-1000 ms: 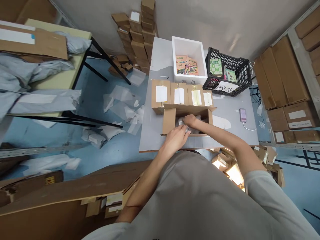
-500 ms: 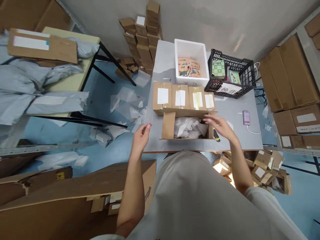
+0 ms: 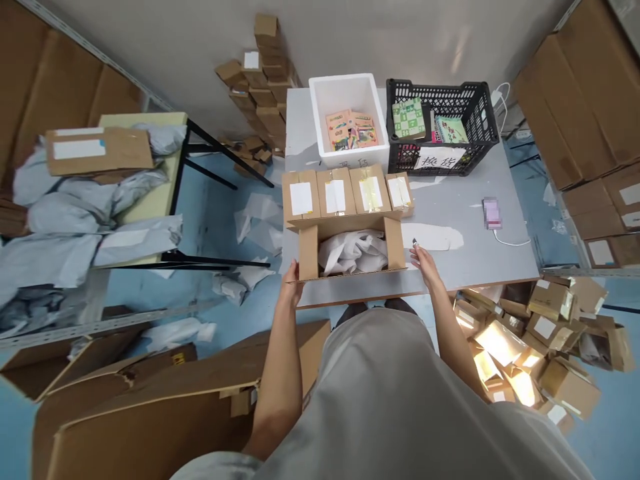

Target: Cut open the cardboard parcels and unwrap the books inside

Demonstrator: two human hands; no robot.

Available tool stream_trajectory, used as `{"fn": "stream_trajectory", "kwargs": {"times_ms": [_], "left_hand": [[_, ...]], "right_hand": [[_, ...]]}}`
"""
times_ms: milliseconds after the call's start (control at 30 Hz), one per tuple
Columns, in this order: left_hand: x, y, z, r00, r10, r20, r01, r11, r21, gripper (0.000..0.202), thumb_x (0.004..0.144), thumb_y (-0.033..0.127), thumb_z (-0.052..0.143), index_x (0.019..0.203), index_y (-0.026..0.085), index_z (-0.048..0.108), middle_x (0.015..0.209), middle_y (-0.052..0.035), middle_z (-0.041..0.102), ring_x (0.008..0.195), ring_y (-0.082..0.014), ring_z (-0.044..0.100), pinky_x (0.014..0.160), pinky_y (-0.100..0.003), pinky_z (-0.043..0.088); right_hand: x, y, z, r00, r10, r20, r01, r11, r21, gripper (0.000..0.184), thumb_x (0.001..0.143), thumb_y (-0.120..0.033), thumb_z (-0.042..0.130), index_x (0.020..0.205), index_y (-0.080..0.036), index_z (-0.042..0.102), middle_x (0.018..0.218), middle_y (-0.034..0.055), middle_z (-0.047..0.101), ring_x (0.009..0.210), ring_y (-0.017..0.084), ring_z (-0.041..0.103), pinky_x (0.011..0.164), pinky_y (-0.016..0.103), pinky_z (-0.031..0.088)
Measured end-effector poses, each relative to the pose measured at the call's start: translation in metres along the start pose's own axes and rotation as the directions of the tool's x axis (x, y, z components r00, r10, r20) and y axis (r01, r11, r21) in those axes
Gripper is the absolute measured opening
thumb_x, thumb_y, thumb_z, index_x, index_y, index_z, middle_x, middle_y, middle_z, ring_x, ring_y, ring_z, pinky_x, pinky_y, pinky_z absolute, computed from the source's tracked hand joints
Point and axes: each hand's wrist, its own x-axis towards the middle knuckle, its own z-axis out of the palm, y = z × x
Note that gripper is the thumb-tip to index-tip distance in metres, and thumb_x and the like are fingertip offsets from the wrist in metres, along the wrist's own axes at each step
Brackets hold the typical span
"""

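An open cardboard box (image 3: 309,253) with its flaps raised stands near the table's front edge, crumpled grey-white packing paper (image 3: 354,252) inside it. At its left front corner, my left hand (image 3: 291,285) is closed on the edge of the flap. My right hand (image 3: 425,265) is just right of the box, fingers closed round a small utility knife (image 3: 415,243). Only the knife's dark tip shows past the fingers. Directly behind the open box, several closed cardboard boxes (image 3: 334,175) with white labels stand in a row.
A white foam bin (image 3: 353,157) with colourful packs and a black crate (image 3: 477,148) with books stand at the back. A phone (image 3: 492,215) on a cable lies right. Boxes (image 3: 530,327) are heaped on the right floor; grey parcels (image 3: 65,253) cover a side table.
My left hand has come in to the open box's left corner. My right hand has left the box and picked up the knife from the table. The box sits further left on the table.
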Motion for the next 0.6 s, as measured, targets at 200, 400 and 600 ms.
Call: {"fn": "stream_trajectory", "kwargs": {"times_ms": [200,400,600], "left_hand": [[-0.033,-0.004,0.006,0.991,-0.035,-0.128,0.029,0.999,-0.044,0.053,0.094,0.072,0.073,0.12,0.026,0.078,0.109,-0.0105,0.083,0.108,-0.0277,0.076,0.089,-0.037,0.066],[-0.075,-0.012,0.003,0.981,0.048,-0.188,-0.039,0.998,0.053,0.037,0.092,0.058,0.072,0.103,0.023,0.076,0.103,-0.0107,0.082,0.107,-0.0288,0.077,0.09,-0.037,0.068],[-0.117,-0.025,0.016,0.986,0.125,-0.111,-0.113,0.988,0.109,0.046,0.096,0.063,0.065,0.105,0.02,0.077,0.114,-0.0122,0.083,0.112,-0.0273,0.078,0.098,-0.039,0.065]], "right_hand": [[0.002,-0.007,0.0,0.982,0.018,0.19,-0.015,1.0,-0.019,0.062,0.098,-0.076,0.069,0.126,-0.022,0.083,0.142,0.0154,0.082,0.142,0.033,0.072,0.125,0.051,0.055],[-0.032,-0.007,-0.026,0.966,-0.137,0.22,0.137,0.99,0.017,0.077,0.092,-0.086,0.07,0.134,-0.023,0.083,0.146,0.0154,0.081,0.148,0.036,0.068,0.127,0.055,0.051],[-0.094,0.018,-0.069,0.961,-0.256,0.102,0.253,0.967,0.038,0.08,0.088,-0.093,0.068,0.123,-0.024,0.087,0.142,0.0134,0.082,0.145,0.037,0.069,0.124,0.052,0.052]]}}
